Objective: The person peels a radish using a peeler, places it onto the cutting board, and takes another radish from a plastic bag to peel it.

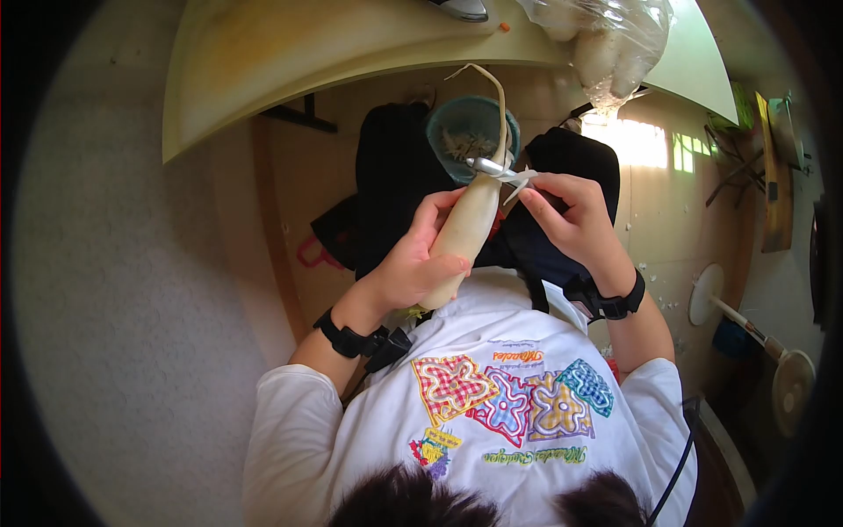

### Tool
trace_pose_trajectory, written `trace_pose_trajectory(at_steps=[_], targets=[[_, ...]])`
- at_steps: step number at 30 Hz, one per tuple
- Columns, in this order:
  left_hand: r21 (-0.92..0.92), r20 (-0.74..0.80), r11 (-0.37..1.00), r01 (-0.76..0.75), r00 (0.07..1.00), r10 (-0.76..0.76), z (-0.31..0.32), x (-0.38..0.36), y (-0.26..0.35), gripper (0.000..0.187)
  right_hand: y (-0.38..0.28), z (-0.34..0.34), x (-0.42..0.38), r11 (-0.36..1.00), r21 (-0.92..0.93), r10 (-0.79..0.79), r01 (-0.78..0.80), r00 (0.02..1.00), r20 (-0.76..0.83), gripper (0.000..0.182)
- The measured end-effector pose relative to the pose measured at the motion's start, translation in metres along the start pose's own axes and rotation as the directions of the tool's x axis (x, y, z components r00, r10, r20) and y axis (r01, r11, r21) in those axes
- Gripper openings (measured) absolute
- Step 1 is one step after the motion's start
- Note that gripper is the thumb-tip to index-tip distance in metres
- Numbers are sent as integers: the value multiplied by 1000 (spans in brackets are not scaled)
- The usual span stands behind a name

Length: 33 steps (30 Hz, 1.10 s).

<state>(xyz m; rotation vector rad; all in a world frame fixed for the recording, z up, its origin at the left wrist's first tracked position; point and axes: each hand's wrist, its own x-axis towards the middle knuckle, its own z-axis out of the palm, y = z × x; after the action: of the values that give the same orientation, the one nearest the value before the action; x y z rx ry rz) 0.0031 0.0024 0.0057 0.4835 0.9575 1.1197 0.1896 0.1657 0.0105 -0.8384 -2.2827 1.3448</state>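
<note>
A long white radish (466,220) with a thin curling root tip slants across my lap, the tip pointing away from me. My left hand (416,263) is wrapped round its thick lower end, where a bit of green shows. My right hand (575,218) is closed on the handle of a peeler (488,167). The peeler's silvery head lies across the radish near its narrow end. A pale strip of peel hangs beside the peeler, close to my right fingertips. Beneath the narrow end stands a teal bin (434,132) with peelings inside.
A pale table (351,48) spans the far side, with a clear plastic bag of white radishes (615,53) at its edge. A small orange scrap (504,28) lies on it. A fan (793,391) stands at the right, and white scraps dot the floor.
</note>
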Motion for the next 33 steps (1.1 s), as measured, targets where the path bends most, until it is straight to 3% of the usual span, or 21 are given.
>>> trace_pose_trajectory(at_steps=[4,7,11,18,23,28,32,33], targets=[[9,31,1000,21,999,-21,-6,-1,-2,80,4,2,1,999,26,-16,18,999,-49,17],[19,44,998,-63,997,62,-3,-1,-3,79,9,0,5,999,18,-35,38,993,-116,17],[53,56,996,-73,996,70,-1,-1,-4,85,7,-10,5,999,-35,3,-3,1000,-19,16],[69,67,995,-75,995,70,-4,-4,-8,84,20,-10,9,1000,7,-17,19,989,-145,18],[46,51,997,-60,997,58,-5,-2,-6,84,23,-11,20,1000,5,-22,23,990,-138,22],[-23,21,999,-26,999,26,-14,3,-4,80,21,-12,30,989,-151,-12,-8,991,-133,27],[0,-24,1000,-4,1000,4,-14,4,-2,79,29,-9,31,989,-113,75,-92,987,-142,27],[3,-38,1000,5,999,-5,-14,5,-2,79,35,-7,31,998,-27,56,-63,979,-196,26]])
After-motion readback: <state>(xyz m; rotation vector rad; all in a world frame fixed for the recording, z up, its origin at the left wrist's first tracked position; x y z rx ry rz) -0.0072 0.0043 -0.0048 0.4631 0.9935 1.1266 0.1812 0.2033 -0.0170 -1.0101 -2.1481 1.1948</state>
